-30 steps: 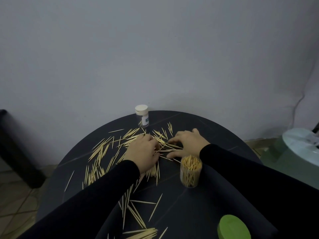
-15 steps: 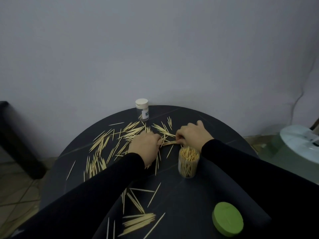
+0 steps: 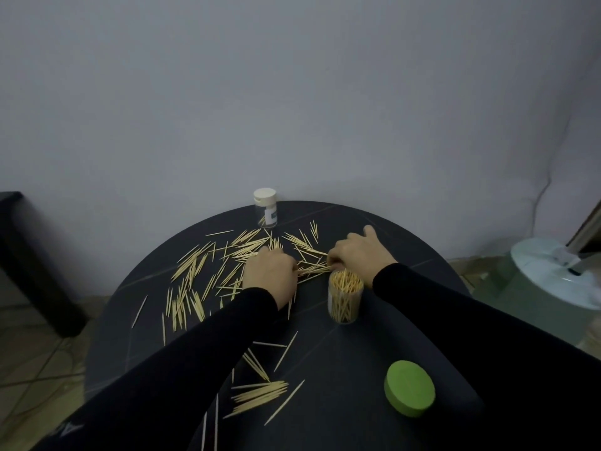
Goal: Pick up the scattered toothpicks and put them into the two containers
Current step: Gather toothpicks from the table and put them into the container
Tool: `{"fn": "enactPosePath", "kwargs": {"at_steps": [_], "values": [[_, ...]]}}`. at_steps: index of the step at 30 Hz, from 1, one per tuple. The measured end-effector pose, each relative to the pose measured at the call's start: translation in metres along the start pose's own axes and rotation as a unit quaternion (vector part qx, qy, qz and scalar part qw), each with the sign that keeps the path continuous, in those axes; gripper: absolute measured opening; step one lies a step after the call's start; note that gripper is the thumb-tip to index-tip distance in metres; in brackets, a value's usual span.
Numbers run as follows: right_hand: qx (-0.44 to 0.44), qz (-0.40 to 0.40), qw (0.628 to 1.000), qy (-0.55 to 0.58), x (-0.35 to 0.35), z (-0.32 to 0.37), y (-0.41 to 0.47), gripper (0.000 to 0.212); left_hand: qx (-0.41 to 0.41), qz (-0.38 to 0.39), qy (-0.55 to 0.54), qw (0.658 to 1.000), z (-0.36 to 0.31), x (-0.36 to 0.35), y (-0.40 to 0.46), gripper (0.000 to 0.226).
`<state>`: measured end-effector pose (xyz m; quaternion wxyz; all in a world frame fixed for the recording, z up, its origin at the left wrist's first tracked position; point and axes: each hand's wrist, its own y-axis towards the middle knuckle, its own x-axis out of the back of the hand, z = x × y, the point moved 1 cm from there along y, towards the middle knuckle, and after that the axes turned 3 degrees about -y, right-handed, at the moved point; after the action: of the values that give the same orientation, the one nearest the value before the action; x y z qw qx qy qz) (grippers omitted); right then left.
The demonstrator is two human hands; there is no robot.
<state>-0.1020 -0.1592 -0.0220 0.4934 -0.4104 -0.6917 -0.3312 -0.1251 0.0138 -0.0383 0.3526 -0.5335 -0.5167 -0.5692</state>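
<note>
Many pale wooden toothpicks lie scattered over a round black table. An open clear container, packed with upright toothpicks, stands right of centre. A second clear container with a white cap stands at the far edge, almost empty. My left hand and my right hand rest on the table facing each other, pinching a small bundle of toothpicks between them, just behind the open container.
A green round lid lies near the front right of the table. More toothpicks lie at the front. A pale wall stands right behind the table. A white and green object sits at right, dark furniture at left.
Both hands have drawn closer together, gathering loose toothpicks into a bundle between them. The camera has tilted, so more of the table's front shows.
</note>
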Motion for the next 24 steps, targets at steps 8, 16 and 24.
{"fn": "enactPosePath", "kwargs": {"at_steps": [8, 16, 24], "values": [[-0.080, -0.084, 0.987, 0.112, 0.015, -0.014, -0.021, 0.019, 0.048, -0.032, -0.129, 0.990, -0.003, 0.003, 0.000, 0.018], [-0.101, -0.126, 0.917, 0.364, 0.027, -0.031, -0.048, 0.006, 0.053, -0.088, -0.360, 0.927, -0.022, 0.019, -0.001, 0.010], [-0.045, -0.113, 0.849, 0.514, 0.030, -0.032, -0.070, 0.003, -0.035, -0.070, -0.533, 0.842, -0.040, 0.035, -0.018, 0.005]]}}
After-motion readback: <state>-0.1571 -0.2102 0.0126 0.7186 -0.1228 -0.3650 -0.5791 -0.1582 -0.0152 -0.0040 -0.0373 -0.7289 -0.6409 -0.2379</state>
